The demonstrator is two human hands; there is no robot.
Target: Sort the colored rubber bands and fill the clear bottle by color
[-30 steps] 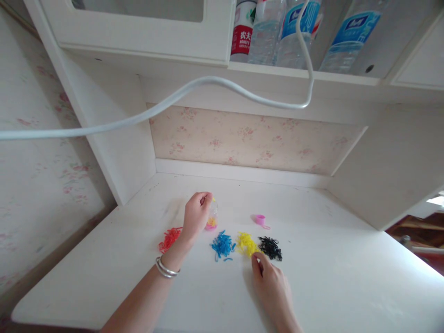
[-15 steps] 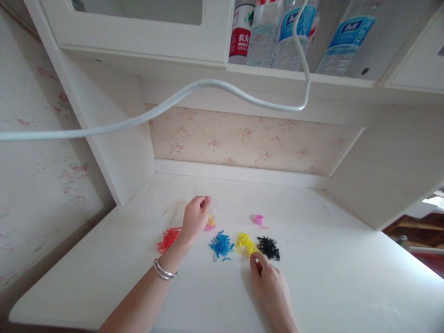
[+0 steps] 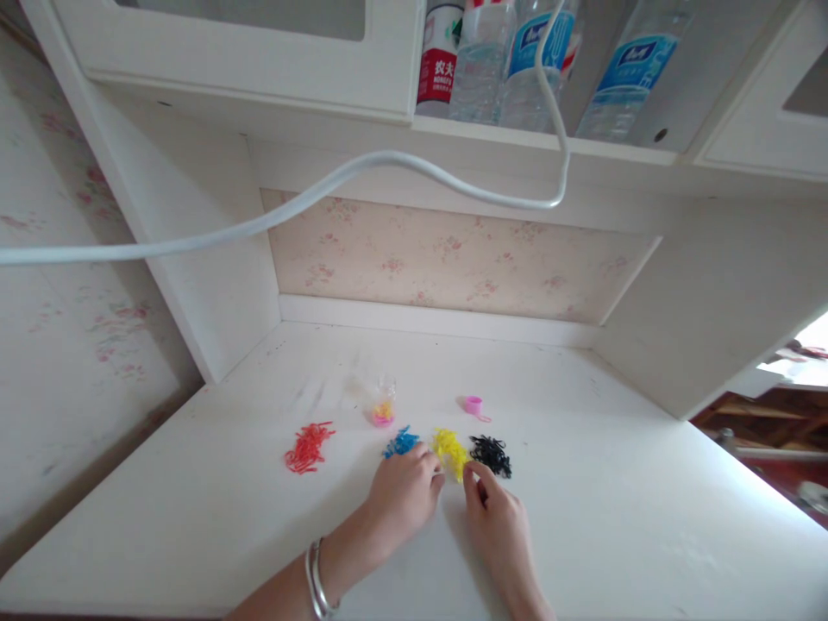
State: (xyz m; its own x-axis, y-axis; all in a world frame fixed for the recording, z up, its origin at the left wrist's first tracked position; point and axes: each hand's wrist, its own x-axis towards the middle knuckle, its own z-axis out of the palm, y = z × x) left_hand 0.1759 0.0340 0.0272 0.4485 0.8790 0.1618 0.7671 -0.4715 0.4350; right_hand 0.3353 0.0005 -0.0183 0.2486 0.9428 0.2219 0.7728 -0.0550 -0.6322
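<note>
Small rubber bands lie in piles on the white desk point(image 3: 582, 535): red point(image 3: 309, 447), blue point(image 3: 399, 442), yellow point(image 3: 450, 451) and black point(image 3: 490, 454). My left hand point(image 3: 404, 498) rests over the near part of the blue pile, fingers curled, tips touching the yellow pile's edge. My right hand point(image 3: 495, 526) sits just below the yellow and black piles, thumb and forefinger pinched at the yellow pile's near edge. What either hand holds is hidden. A small clear jar point(image 3: 383, 404) with a pink base and yellow bands inside stands behind the blue pile, untouched.
A pink lid point(image 3: 474, 405) lies behind the black pile. A white cable point(image 3: 362, 168) hangs across the view above the desk. Water bottles point(image 3: 492, 60) stand on the shelf overhead. Side panels close the desk at left and right.
My left hand has let go of the clear jar and moved down and right onto the blue pile. My right hand has stayed put by the yellow pile.
</note>
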